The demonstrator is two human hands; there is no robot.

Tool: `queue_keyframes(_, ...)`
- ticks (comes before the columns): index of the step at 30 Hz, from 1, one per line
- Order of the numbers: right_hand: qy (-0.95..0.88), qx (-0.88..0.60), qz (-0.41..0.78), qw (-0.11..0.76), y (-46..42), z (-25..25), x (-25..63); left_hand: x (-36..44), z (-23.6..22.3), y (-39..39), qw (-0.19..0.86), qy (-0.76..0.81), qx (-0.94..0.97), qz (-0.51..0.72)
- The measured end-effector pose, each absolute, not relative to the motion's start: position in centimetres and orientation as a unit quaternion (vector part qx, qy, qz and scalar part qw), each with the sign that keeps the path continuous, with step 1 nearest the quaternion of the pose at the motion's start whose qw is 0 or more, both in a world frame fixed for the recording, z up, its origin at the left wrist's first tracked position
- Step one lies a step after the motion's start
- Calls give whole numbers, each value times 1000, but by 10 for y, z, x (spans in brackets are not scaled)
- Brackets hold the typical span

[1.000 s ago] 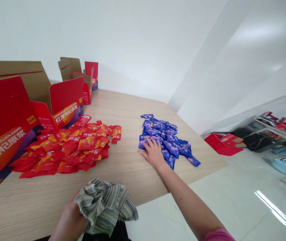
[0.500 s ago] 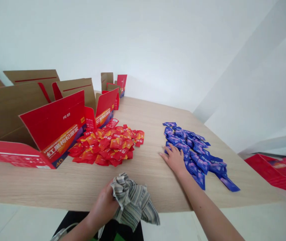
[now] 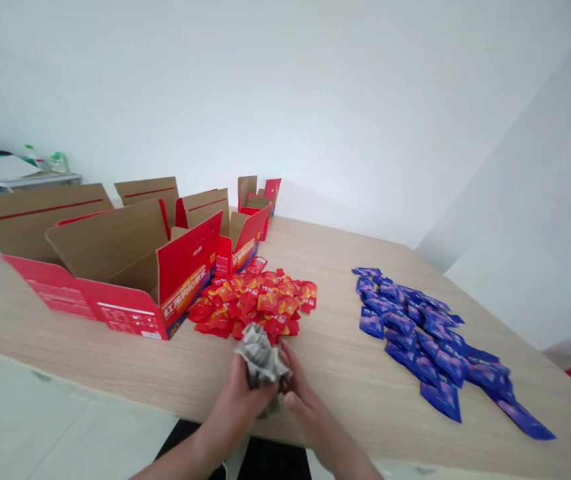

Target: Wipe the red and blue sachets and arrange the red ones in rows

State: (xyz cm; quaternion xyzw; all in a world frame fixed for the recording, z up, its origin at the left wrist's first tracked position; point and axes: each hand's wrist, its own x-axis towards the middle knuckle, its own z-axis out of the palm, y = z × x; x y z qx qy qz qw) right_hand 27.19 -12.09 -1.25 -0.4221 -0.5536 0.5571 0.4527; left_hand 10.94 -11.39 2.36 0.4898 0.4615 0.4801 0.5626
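Left hand (image 3: 235, 405) and right hand (image 3: 308, 408) press together around a crumpled striped cloth (image 3: 261, 360), fingers curled, above the table's near edge. Red sachets (image 3: 253, 303) heap directly ahead, almost touching the cloth and lying just beside an open red carton (image 3: 185, 280), one of a row standing with flaps raised. Blue sachets (image 3: 428, 347) spread to the right, with a strip of bare wood tabletop (image 3: 335, 333) between the two piles.
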Motion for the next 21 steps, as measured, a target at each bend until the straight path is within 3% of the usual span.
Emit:
queue_keyframes(4,-420,-511,583,472,-130,-36,229,89,29,-130,588,363,613,382)
queue_keyframes(6,-416,-523,554,496,-133,-44,228,55,29,-126,522,386,642,408)
queue_keyframes(7,-420,-525,537,510,-133,-45,231,34,28,-120,447,422,652,443)
queue_keyframes(11,-374,-529,480,591,-108,-6,249,-51,20,-81,-110,541,586,594)
queue_keyframes(13,-344,-504,427,667,-74,33,253,-77,10,-60,-230,546,561,578)
queue_keyframes(16,-361,-468,366,719,0,87,252,-86,-11,-41,-222,588,566,534)
queue_keyframes(21,-411,-507,414,635,120,121,220,-71,-41,-27,-134,660,527,518)
